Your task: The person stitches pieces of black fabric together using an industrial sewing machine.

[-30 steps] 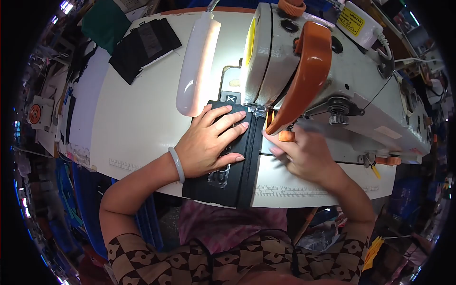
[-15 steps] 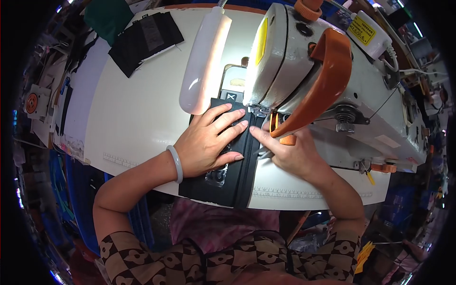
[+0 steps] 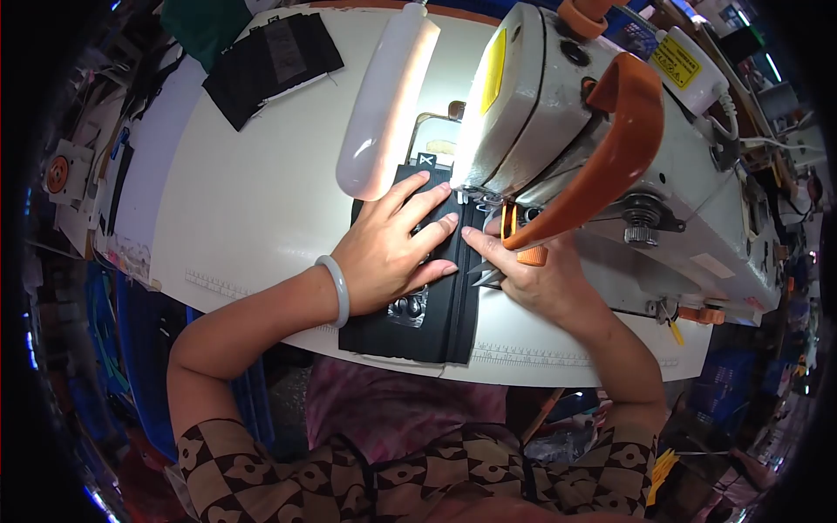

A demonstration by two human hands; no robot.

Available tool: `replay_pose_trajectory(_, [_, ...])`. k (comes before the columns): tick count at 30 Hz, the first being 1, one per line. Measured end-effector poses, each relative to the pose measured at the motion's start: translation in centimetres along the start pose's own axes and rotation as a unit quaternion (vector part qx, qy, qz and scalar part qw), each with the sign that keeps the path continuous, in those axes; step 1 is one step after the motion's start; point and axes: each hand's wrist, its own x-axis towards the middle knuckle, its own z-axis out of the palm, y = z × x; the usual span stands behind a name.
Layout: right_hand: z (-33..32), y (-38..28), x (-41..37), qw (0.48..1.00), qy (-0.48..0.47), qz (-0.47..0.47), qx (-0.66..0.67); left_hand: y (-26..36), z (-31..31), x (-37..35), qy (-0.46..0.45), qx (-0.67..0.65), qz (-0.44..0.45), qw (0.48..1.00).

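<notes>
On the left, your left hand has ridden forward with the black fabric piece, whose near edge now lies farther in from the front of the table than a moment ago; that suggests more of its length has fed past the needle area of the sewing machine. Your left fingers are spread and laid flat on top, pressing rather than clenching, with the tips toward the far end and the thumb reaching toward the long ridge. The small marked tab stands out at the far edge, just beyond those fingertips, and a clear patch shows below your palm. The piece lies on the table, under your left fingers, its ridge running between your two hands up to the machine's foot. On the right, your right hand has its index fingertip on the fabric just right of the ridge, near the foot, guiding it by the look of it. Its other fingers are partly hidden, and you cannot tell here whether they grasp the grey pointed tool that pokes out beside them.
</notes>
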Motion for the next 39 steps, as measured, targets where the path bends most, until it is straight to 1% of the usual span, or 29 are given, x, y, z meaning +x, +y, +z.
replay_pose_trajectory(2, [-0.2, 0.2, -0.1, 1.0, -0.013, 0.025, -0.002, 0.1, 0.2, 0.3, 0.01, 0.004, -0.014, 1.0])
replay_pose_trajectory(5, [-0.9, -0.2, -0.1, 0.999, 0.001, -0.045, 0.022, 1.0, -0.7, -0.5, 0.023, 0.023, 0.007, 0.999])
replay_pose_trajectory(6, [-1.0, -0.3, -0.2, 0.999, 0.005, -0.041, 0.023, 1.3, -0.9, -0.9, 0.031, 0.032, 0.015, 0.999])
replay_pose_trajectory(7, [-1.1, -0.5, -0.3, 0.998, -0.005, -0.057, 0.021, 1.7, -1.0, -1.6, 0.027, 0.032, 0.018, 0.999])
replay_pose_trajectory(9, [-1.2, -0.6, -0.7, 0.995, -0.027, -0.091, 0.016, 2.9, -1.1, -3.2, -0.056, -0.027, 0.018, 0.998])
replay_pose_trajectory(10, [-1.2, -0.5, -0.7, 0.996, -0.026, -0.089, 0.018, 3.1, -1.1, -3.5, -0.097, -0.056, 0.017, 0.994])
replay_pose_trajectory(14, [-1.1, -0.4, -0.4, 0.997, -0.015, -0.076, 0.025, 2.3, -0.8, -2.8, -0.084, -0.059, 0.011, 0.995])
replay_pose_trajectory(16, [-1.2, -0.7, -0.6, 0.994, -0.035, 0.001, 0.099, 1.8, -1.0, -2.1, -0.08, -0.051, 0.01, 0.995])
replay_pose_trajectory(18, [-1.3, -0.6, -0.5, 0.989, -0.046, 0.04, 0.137, 1.3, -1.2, -1.3, -0.079, -0.033, 0.01, 0.996])
replay_pose_trajectory(21, [-1.7, -0.4, -0.4, 0.994, -0.032, -0.105, 0.029, 0.1, -1.2, -0.2, -0.08, -0.047, 0.005, 0.996])
replay_pose_trajectory(23, [-1.8, -0.5, -0.7, 0.993, -0.032, -0.11, 0.028, -0.5, -1.3, 0.6, -0.081, -0.054, 0.003, 0.995])
replay_pose_trajectory(25, [-1.7, -0.6, -0.9, 0.991, -0.033, -0.123, 0.029, -1.0, -1.6, 1.3, -0.086, -0.041, -0.02, 0.995])
replay_pose_trajectory(27, [-1.7, -0.3, -0.6, 0.991, -0.045, -0.122, 0.028, -1.9, -1.6, 2.0, -0.088, -0.035, -0.035, 0.995])
replay_pose_trajectory(30, [-1.5, 0.3, -0.5, 0.991, -0.064, -0.114, 0.024, -4.0, -0.9, 3.3, -0.094, -0.072, -0.023, 0.993])
replay_pose_trajectory(33, [-0.6, 1.0, -1.0, 0.986, -0.08, -0.118, -0.092, -4.8, -1.1, 4.3, -0.083, -0.047, -0.022, 0.995])
replay_pose_trajectory(34, [-0.3, 1.2, -1.1, 0.986, -0.081, -0.117, -0.092, -5.1, -1.2, 4.6, -0.077, -0.035, -0.022, 0.996])
replay_pose_trajectory(35, [0.0, 1.2, -1.0, 0.987, -0.079, -0.101, -0.095, -5.6, -1.4, 5.0, -0.076, -0.036, -0.021, 0.996])
replay_pose_trajectory(36, [0.3, 1.4, -0.9, 0.989, -0.078, -0.084, -0.098, -6.1, -1.6, 5.6, -0.025, -0.022, 0.005, 0.999])
replay_pose_trajectory(38, [1.2, 1.8, -1.1, 0.99, -0.077, -0.069, -0.1, -6.9, -1.8, 6.3, -0.008, -0.016, 0.015, 1.0])
replay_pose_trajectory(39, [1.8, 2.3, -1.4, 0.987, -0.119, -0.03, -0.103, -7.1, -1.9, 6.7, -0.005, -0.015, 0.018, 1.0])
